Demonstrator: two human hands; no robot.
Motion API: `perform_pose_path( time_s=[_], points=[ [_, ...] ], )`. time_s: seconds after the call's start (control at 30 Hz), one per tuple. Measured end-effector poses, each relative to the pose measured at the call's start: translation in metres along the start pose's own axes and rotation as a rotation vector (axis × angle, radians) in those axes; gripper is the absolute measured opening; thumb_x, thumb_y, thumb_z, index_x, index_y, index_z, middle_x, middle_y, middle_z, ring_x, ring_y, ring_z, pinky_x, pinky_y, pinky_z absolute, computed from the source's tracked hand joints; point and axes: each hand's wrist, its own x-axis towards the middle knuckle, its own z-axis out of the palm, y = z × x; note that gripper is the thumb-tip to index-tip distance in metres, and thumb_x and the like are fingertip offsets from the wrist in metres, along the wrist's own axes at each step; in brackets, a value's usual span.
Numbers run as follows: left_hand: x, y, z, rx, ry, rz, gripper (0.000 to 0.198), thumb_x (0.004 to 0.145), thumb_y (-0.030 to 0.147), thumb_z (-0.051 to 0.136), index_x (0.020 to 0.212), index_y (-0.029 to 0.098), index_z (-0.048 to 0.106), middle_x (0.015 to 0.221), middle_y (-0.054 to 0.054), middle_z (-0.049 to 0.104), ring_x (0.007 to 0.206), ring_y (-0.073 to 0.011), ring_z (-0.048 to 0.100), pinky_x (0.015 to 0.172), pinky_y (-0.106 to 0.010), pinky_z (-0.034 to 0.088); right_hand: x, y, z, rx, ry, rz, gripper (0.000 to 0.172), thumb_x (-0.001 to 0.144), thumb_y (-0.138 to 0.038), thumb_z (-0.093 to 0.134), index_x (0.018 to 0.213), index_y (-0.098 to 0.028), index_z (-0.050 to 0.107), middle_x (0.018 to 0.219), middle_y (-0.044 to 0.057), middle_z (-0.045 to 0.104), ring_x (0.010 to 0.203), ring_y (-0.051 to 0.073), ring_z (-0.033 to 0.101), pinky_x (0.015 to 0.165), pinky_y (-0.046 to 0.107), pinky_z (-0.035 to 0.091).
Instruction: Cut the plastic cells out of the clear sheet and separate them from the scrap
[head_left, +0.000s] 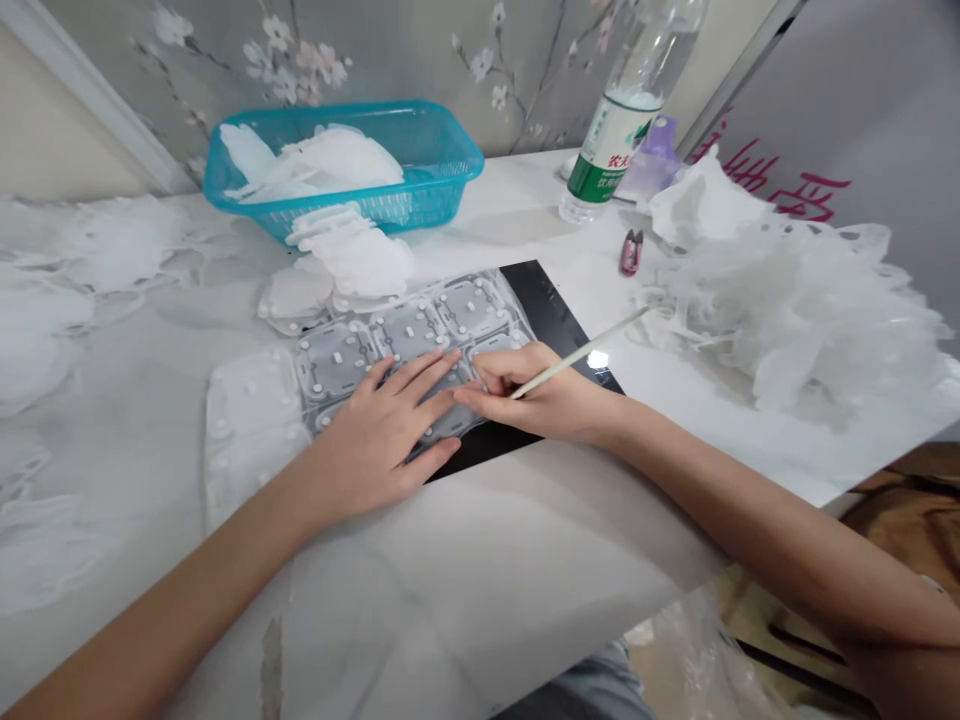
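Observation:
A translucent sheet with rounded rectangular shapes [409, 330] lies partly over a black board [559, 310], and its left end rests on the white table. My left hand [386, 425] is spread flat on the sheet, fingers apart, holding nothing. Pinched in my right hand [529, 390] is a thin pale stick [577, 353], held like a pen, its upper end pointing up and right. The stick's lower tip is hidden by my fingers, which rest on the right part of the sheet.
Behind stands a blue basket [442, 200] with white pieces; more white pieces [360, 260] lie before it. A water bottle [611, 140] and small pink clippers [631, 253] are at the back right. Translucent scraps [810, 310] pile at right; more sheets [112, 250] lie left.

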Motion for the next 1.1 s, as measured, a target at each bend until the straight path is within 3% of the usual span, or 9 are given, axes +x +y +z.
perform_pose_path(
  time_s=[0.6, 0.8, 1.1],
  points=[
    [0.002, 0.001, -0.002, -0.067, -0.035, -0.026, 0.045, 0.092, 0.04, 0.041, 0.132, 0.021, 0.046, 0.151, -0.008, 0.032, 0.138, -0.0273, 0.028, 0.11, -0.052, 0.023, 0.001, 0.003, 0.02, 0.121, 0.025, -0.009, 0.038, 0.085, -0.024, 0.055, 0.059, -0.02, 0.027, 0.052, -0.009, 0.026, 0.049, 0.005, 0.024, 0.046, 0.019, 0.022],
    [0.003, 0.001, -0.001, -0.059, -0.032, -0.017, 0.046, 0.092, 0.041, 0.04, 0.133, 0.02, 0.046, 0.15, -0.01, 0.032, 0.138, -0.0283, 0.028, 0.109, -0.052, 0.024, 0.002, 0.001, 0.013, 0.04, 0.0, -0.039, 0.038, 0.084, -0.022, 0.054, 0.06, -0.02, 0.026, 0.052, -0.009, 0.023, 0.049, 0.005, 0.023, 0.047, 0.02, 0.021],
    [0.002, 0.001, -0.001, -0.025, -0.006, -0.007, 0.045, 0.093, 0.039, 0.038, 0.133, 0.023, 0.045, 0.149, -0.01, 0.034, 0.136, -0.0295, 0.031, 0.107, -0.052, 0.026, 0.002, 0.001, -0.004, -0.043, -0.034, -0.045, 0.033, 0.074, -0.005, 0.049, 0.059, -0.02, 0.024, 0.054, -0.008, 0.026, 0.05, 0.005, 0.024, 0.049, 0.02, 0.023]
  ],
)
